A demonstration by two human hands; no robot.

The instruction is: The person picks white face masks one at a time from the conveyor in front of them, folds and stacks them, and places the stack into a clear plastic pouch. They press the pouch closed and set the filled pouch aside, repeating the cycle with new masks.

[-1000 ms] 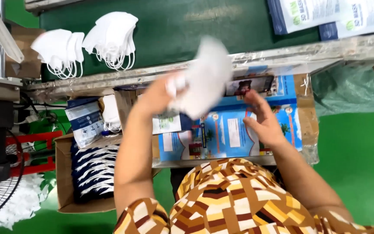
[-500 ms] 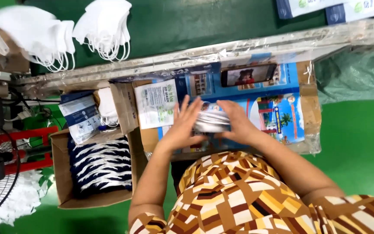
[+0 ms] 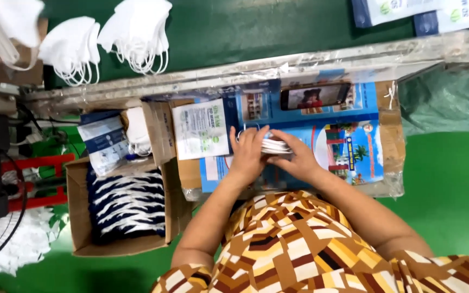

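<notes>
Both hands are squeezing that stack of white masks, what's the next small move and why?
Probably slide the mask stack, pinched between the left hand and right hand, toward the flat printed pouch lying just beside it, since the stack looks squared up.

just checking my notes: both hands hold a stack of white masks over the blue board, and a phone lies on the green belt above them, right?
Not quite. In the head view the phone lies on the blue board, not the green belt. Both hands, left and right, do hold the white masks.
</notes>
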